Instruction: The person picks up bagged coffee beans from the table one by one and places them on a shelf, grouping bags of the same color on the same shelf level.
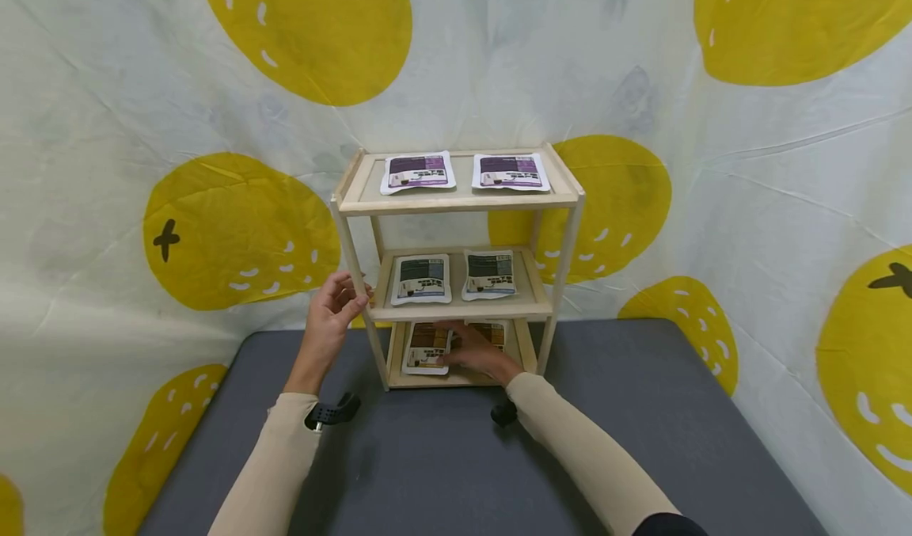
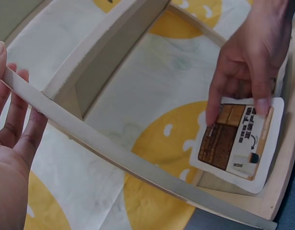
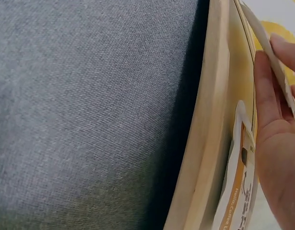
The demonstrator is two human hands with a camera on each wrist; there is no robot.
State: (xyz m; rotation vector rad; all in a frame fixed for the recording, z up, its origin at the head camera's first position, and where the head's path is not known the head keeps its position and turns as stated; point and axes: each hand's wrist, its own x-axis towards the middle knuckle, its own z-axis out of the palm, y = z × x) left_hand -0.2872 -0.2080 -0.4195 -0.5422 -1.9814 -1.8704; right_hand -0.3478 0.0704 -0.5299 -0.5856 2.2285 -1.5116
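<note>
A small three-tier wooden shelf rack [image 1: 463,312] stands in front of me. At its left front post [image 2: 113,143] is my left hand [image 1: 331,314], the thumb on one side and the fingers behind. My right hand [image 1: 476,352] reaches into the bottom tier and pinches the left brown-and-white coffee pouch [image 2: 229,143] between thumb and fingers. That pouch [image 3: 269,52] appears edge-on in the right wrist view, tilted off the shelf board. A second brown pouch [image 3: 238,191] lies on the same tier, partly hidden behind my right hand in the head view.
Two purple-labelled pouches [image 1: 419,172] lie on the top tier. Two dark green-labelled pouches [image 1: 421,279] are on the middle one, whose board [image 1: 463,312] overhangs my right hand. The rack stands on a dark grey table [image 1: 427,457] before a fruit-print curtain [image 1: 456,61].
</note>
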